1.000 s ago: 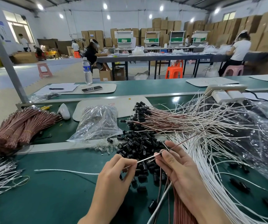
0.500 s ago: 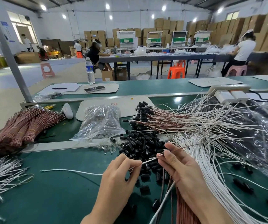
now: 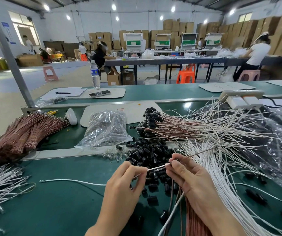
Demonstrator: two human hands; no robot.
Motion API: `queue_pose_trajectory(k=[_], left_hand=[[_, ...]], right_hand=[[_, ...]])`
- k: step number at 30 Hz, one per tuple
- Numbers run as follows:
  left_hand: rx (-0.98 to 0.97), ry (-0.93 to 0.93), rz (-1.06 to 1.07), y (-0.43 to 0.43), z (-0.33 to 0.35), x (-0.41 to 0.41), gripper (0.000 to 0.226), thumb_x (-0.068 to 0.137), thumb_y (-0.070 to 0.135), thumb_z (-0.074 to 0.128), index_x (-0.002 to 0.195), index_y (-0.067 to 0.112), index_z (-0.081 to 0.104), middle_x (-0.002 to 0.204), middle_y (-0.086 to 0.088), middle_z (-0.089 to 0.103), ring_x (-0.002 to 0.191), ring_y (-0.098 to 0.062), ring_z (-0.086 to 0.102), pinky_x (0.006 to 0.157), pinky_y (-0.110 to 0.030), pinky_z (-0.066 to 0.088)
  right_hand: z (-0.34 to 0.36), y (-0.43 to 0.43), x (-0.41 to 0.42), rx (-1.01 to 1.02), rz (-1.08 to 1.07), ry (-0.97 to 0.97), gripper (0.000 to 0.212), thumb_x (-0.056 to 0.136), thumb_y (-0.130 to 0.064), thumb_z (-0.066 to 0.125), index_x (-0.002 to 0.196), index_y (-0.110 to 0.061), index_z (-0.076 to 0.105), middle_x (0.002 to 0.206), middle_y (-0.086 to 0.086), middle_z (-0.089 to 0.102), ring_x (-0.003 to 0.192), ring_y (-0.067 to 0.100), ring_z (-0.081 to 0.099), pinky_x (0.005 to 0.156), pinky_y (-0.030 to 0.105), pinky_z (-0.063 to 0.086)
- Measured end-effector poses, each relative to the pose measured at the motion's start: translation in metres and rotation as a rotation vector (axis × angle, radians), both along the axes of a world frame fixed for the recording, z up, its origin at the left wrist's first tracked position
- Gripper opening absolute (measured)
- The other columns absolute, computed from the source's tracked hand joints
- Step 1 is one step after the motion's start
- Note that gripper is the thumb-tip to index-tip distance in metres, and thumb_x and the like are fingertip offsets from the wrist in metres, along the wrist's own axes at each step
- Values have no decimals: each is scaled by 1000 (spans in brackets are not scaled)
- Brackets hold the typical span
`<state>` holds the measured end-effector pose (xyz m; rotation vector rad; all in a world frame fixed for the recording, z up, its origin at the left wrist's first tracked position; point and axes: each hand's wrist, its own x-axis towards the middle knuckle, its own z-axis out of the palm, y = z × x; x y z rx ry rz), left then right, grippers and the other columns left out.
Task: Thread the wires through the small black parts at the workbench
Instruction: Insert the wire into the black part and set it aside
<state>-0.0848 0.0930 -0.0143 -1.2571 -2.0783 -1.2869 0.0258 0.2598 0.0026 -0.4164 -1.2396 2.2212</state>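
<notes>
hands: two; left hand [image 3: 125, 189] and right hand [image 3: 193, 181] each pinch one end of one white wire [image 3: 157, 167].
black parts [image 3: 147, 154]: one heap, uncountable, just behind the wire.
bench [image 3: 60, 201]: green; one clear bag [image 3: 106, 130].
room: warehouse, stacked cartons [image 3: 176, 29].

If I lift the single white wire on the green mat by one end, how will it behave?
The single white wire probably sags, being thin and lying gently curved. It looks light, so it may slide when pushed.
</notes>
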Motion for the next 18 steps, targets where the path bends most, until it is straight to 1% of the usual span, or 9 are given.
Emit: queue_pose_trajectory(k=[2, 4, 7, 11, 13, 15, 18], left_hand=[[6, 0, -1, 0, 0, -1, 10, 90, 18, 72, 96, 26, 69, 87, 17, 54, 80, -4, 61, 66, -24, 51], [-5, 9, -1, 0, 0, 0, 6, 92, 24, 68, 98, 26, 70, 86, 17, 53, 76, -6, 59, 62, -27, 51], [-16, 16, -4, 0, 1, 0, 9, 94, 29, 63, 98, 26, 70, 85, 15, 51, 73, -8, 58, 58, -30, 51], [-9, 0, -12, 0, 2, 2, 7, 93, 27, 65, 97, 25, 70, 85, 15, 54, 76, -8, 61, 62, -31, 53], [-9, -11, -17, -1, 2, 2, 4, 92, 22, 69, 94, 25, 68, 87, 17, 55, 79, -7, 61, 66, -28, 53], [-12, -26, -14, -1, 2, 2, 10, 90, 17, 71, 92, 26, 66, 88, 20, 55, 81, -4, 61, 70, -20, 51], [-19, -44, -11, -1, 1, 1, 11, 90, 19, 71, 88, 27, 63, 87, 22, 54, 80, -2, 59, 70, -14, 46]], right_hand=[[1, 0, 1, -5, 2, 2, 36, 68, -18, 83, 103, -10, 80, 102, 15, 76, 94, 28, 75, 79, 27, 61], [1, 0, 1, -16, -8, 4, 31, 72, -14, 80, 102, -10, 80, 101, 15, 76, 91, 27, 76, 78, 27, 61], [1, -1, 1, -17, -16, -1, 27, 74, -12, 76, 101, -11, 80, 99, 13, 76, 89, 25, 76, 76, 26, 61], [3, -2, 2, -6, -22, -8, 28, 72, -13, 77, 100, -12, 81, 98, 13, 76, 87, 23, 76, 75, 25, 61], [3, -2, 2, -8, -17, -4, 29, 71, -12, 78, 100, -11, 81, 98, 13, 76, 87, 23, 76, 75, 25, 61], [3, -2, 1, -9, -3, -1, 32, 67, -14, 81, 99, -10, 81, 99, 13, 76, 86, 23, 76, 75, 25, 61], [4, -2, 1, -19, 15, 6, 37, 59, -17, 84, 96, -11, 81, 100, 14, 76, 87, 24, 76, 75, 25, 61]])
